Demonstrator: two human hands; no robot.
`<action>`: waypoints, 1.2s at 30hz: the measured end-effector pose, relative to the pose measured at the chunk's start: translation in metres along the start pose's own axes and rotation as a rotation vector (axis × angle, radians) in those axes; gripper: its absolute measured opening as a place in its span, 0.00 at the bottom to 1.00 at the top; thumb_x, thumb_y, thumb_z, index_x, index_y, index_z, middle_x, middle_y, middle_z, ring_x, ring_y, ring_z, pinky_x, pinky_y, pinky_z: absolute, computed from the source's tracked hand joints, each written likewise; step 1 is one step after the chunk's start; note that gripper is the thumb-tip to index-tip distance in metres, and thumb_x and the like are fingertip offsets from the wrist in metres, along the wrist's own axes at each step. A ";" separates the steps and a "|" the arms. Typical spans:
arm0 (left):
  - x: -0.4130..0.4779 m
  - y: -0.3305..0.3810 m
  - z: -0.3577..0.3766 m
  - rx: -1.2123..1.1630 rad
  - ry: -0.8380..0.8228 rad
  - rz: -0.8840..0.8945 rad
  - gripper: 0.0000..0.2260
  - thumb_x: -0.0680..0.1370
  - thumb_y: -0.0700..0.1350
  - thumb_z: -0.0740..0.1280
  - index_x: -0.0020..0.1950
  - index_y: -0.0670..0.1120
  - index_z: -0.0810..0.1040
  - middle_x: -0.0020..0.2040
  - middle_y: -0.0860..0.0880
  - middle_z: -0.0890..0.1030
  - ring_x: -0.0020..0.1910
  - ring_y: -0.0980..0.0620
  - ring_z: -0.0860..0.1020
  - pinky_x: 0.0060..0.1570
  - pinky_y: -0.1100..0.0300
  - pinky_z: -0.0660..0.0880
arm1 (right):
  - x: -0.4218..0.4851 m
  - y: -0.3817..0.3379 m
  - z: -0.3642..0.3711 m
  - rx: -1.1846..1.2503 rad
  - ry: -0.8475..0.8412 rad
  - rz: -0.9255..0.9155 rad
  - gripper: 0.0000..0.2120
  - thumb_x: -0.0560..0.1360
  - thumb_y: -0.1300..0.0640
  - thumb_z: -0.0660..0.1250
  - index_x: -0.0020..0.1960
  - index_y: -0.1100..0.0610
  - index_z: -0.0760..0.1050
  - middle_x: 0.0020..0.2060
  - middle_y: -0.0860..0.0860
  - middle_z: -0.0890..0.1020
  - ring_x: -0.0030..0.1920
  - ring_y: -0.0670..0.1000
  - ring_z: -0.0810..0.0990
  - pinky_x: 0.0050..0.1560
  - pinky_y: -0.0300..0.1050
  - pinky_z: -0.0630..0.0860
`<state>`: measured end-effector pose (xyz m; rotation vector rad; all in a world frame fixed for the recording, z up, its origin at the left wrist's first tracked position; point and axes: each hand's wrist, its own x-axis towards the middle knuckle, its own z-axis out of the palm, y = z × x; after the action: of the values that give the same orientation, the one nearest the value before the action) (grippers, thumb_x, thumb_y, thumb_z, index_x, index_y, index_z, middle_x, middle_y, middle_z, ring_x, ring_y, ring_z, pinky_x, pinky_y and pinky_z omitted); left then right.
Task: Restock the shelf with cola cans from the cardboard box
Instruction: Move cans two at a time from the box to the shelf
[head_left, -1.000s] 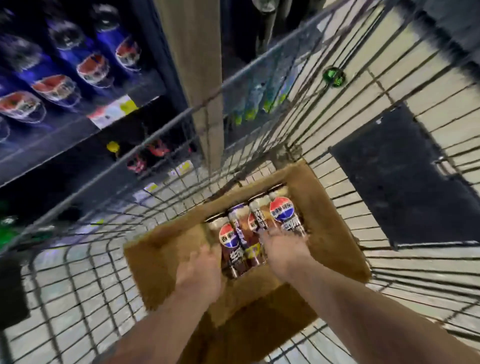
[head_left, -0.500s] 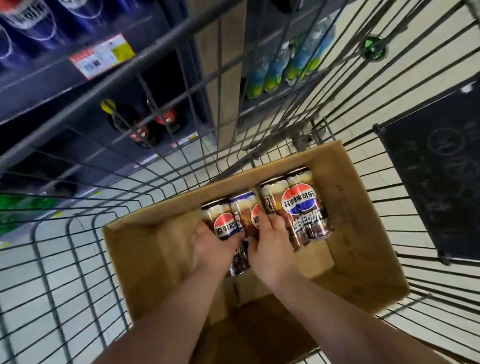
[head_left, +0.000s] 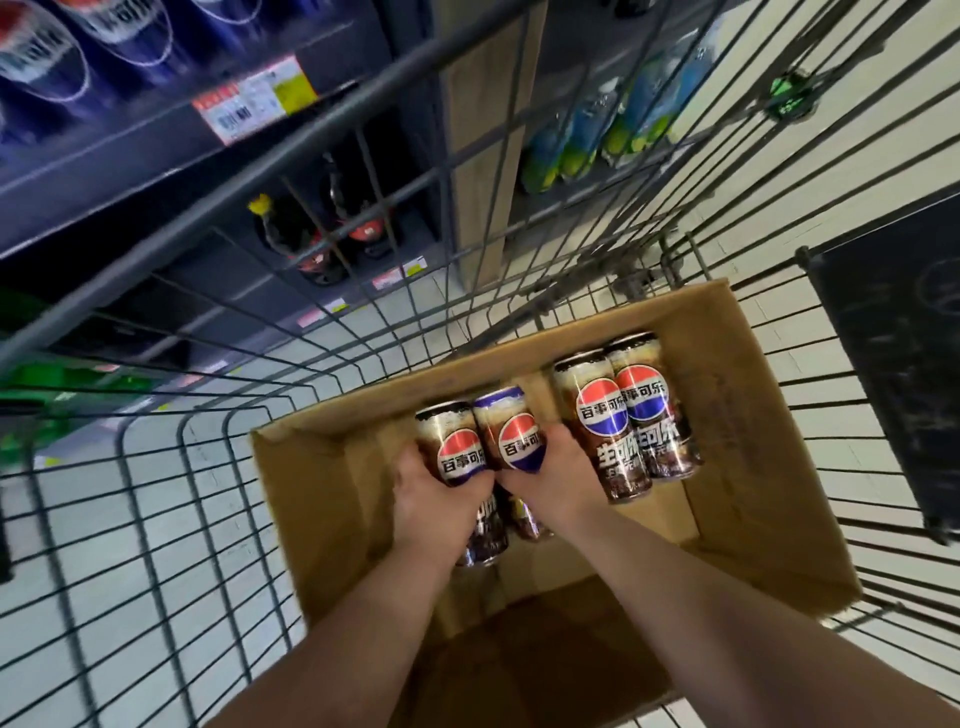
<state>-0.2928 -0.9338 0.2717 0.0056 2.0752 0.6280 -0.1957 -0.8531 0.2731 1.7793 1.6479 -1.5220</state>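
1. The box (head_left: 756, 499) sits open inside the wire cart (head_left: 156, 525). I use it as my landmark.
2. My left hand (head_left: 434, 501) is down in the box near its middle. It is clamped on the first can (head_left: 453, 441), with the fingers curled round the can's left side below the red, white and blue logo.
3. My right hand (head_left: 553, 480) is wrapped round the second can (head_left: 511, 428), which lies just right of the first. The two cans touch side by side, and my hands meet between them.
4. Both held cans point their tops toward the box's far wall, and their lower ends show below my hands. I cannot tell whether they rest on the box's floor.
5. A third can (head_left: 597, 415) and a fourth can (head_left: 649, 400) lie in the box's right half, touching each other with their tops near the far wall. The third is just beside my right hand. Neither hand grips them.
6. The shelf (head_left: 156, 171) runs beyond the box's far-left corner, outside the cart. It has blue cans (head_left: 41, 67) on an upper level, a price tag (head_left: 254, 104) on its edge and dark bottles (head_left: 311, 239) lower down.
7. Beyond the box's far wall, past a wooden post (head_left: 488, 156), stand blue-green bottles (head_left: 597, 135).
8. A dark panel (head_left: 893, 364) lies right of the box, over pale floor tiles.
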 end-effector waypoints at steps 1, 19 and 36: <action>-0.004 0.001 -0.004 -0.017 -0.014 -0.007 0.34 0.63 0.48 0.76 0.66 0.51 0.65 0.53 0.50 0.78 0.53 0.46 0.79 0.56 0.49 0.76 | -0.003 0.001 -0.001 0.007 -0.006 -0.003 0.26 0.65 0.58 0.75 0.60 0.57 0.67 0.54 0.53 0.77 0.54 0.52 0.78 0.53 0.46 0.75; -0.231 0.045 -0.183 -0.450 -0.127 0.259 0.32 0.62 0.39 0.76 0.59 0.61 0.68 0.46 0.54 0.83 0.44 0.55 0.82 0.44 0.60 0.79 | -0.252 -0.107 -0.090 0.101 -0.126 -0.361 0.29 0.66 0.57 0.75 0.60 0.50 0.64 0.49 0.48 0.81 0.48 0.44 0.79 0.43 0.34 0.75; -0.352 -0.118 -0.494 -0.837 0.342 0.579 0.42 0.49 0.53 0.72 0.62 0.50 0.69 0.47 0.52 0.82 0.39 0.61 0.81 0.43 0.63 0.76 | -0.494 -0.289 0.131 -0.147 -0.255 -0.938 0.21 0.63 0.60 0.77 0.47 0.45 0.70 0.44 0.45 0.82 0.39 0.37 0.80 0.41 0.29 0.76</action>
<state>-0.4585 -1.3348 0.7112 0.0193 1.9638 1.9256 -0.4037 -1.1381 0.7423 0.6654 2.5148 -1.7668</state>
